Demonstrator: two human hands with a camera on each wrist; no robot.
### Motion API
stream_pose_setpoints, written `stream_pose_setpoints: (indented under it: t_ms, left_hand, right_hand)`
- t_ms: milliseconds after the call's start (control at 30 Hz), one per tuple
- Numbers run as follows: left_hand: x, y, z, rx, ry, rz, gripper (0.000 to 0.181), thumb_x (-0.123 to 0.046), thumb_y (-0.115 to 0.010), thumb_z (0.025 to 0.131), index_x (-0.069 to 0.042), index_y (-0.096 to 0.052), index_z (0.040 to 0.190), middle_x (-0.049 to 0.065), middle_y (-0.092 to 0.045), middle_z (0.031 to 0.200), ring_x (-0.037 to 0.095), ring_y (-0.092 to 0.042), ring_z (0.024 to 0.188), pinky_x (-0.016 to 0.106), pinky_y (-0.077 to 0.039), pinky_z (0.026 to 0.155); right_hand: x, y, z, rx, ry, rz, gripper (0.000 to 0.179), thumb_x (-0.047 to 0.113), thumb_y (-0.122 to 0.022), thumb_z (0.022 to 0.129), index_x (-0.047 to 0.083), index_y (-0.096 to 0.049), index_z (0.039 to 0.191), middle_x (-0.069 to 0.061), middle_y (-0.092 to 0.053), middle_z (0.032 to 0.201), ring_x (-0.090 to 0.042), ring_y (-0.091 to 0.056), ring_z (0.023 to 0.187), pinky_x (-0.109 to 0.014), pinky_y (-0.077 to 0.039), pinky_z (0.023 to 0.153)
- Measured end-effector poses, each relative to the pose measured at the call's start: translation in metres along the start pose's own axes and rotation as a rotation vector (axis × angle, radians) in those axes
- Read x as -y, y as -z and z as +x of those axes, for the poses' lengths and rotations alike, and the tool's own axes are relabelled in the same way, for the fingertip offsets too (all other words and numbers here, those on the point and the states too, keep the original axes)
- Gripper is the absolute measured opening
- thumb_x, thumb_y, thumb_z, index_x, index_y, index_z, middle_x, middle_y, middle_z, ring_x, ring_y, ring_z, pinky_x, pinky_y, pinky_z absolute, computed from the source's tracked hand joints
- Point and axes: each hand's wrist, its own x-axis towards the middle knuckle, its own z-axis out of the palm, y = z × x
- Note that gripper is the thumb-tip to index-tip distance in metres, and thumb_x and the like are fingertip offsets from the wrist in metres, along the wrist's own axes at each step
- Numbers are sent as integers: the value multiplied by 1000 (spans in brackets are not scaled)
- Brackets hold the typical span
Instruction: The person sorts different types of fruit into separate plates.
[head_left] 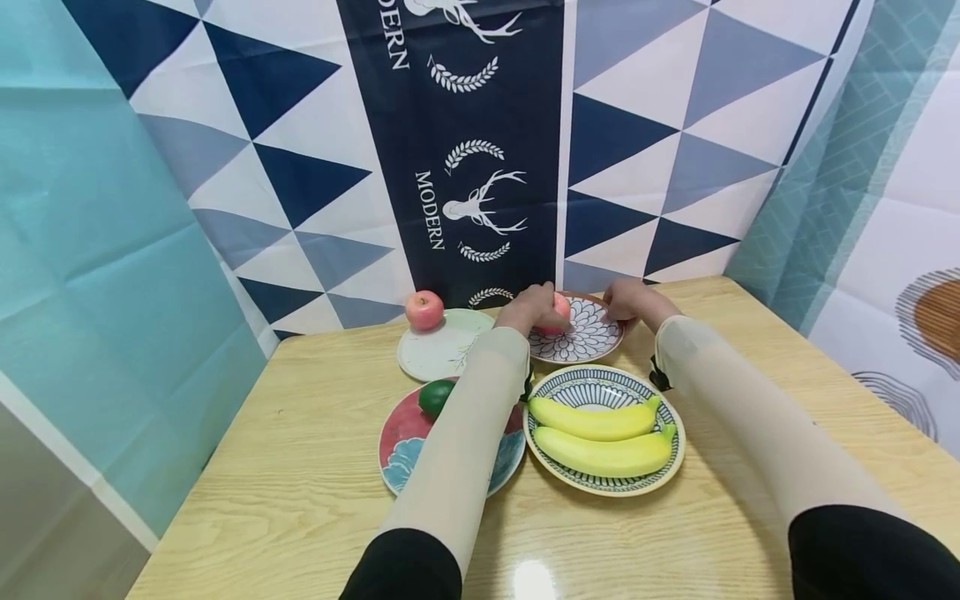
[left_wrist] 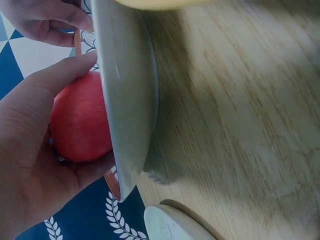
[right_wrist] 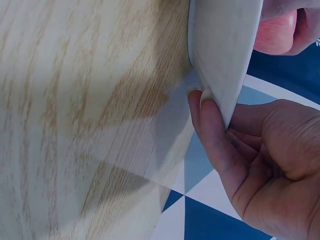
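At the back of the table, my left hand point(head_left: 531, 307) grips a red apple point(left_wrist: 80, 120) over a brown-rimmed plate point(head_left: 592, 337) with a flower-petal pattern. Its thumb and fingers curl round the apple, close against the plate's inner side in the left wrist view. My right hand point(head_left: 630, 302) pinches the right rim of that same plate. The right wrist view shows the fingertips point(right_wrist: 206, 97) under the plate's pale underside point(right_wrist: 220, 50) and the thumb on the other side. Part of the apple is hidden behind the left hand in the head view.
Nearer me, a blue-patterned plate point(head_left: 600, 490) bears two bananas point(head_left: 600, 450). A red-and-blue plate point(head_left: 397, 429) with a dark green fruit point(head_left: 435, 398) lies partly under my left forearm. Behind it is a pale plate point(head_left: 427, 354) with another apple point(head_left: 424, 310). A patterned curtain point(head_left: 480, 167) hangs behind.
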Motion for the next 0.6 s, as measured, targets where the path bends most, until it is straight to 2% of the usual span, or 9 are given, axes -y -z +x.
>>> stream_pose_setpoints:
  t_ms: [133, 367, 600]
  left_hand:
    - [0, -1, 1, -2, -25, 30, 81, -54, -82, 86, -13, -48, 148, 5, -59, 139, 19, -57, 124, 33, -48, 107]
    - [2, 3, -12, -73, -71, 37, 80, -52, -79, 89, -8, -48, 149, 10, -59, 139, 23, -57, 126, 37, -47, 109]
    - [4, 6, -16, -71, -93, 44, 84, -52, -77, 90, -8, -44, 155, 10, -56, 144, 25, -53, 131, 39, -44, 112]
  right_hand:
    - [0, 0, -1, 3, -10, -7, 26, 8, -70, 99, -11, -69, 117, -19, -72, 90, -15, -69, 57, -30, -59, 60]
    - [1, 0, 1, -19, -17, -34, 32, 9, -69, 99, -11, -68, 124, -20, -72, 95, -14, -69, 57, -28, -58, 59]
    - [0, 0, 1, 6, -24, 2, 32, 7, -68, 100, -12, -67, 125, -21, -72, 95, -15, -70, 58, -29, -59, 58]
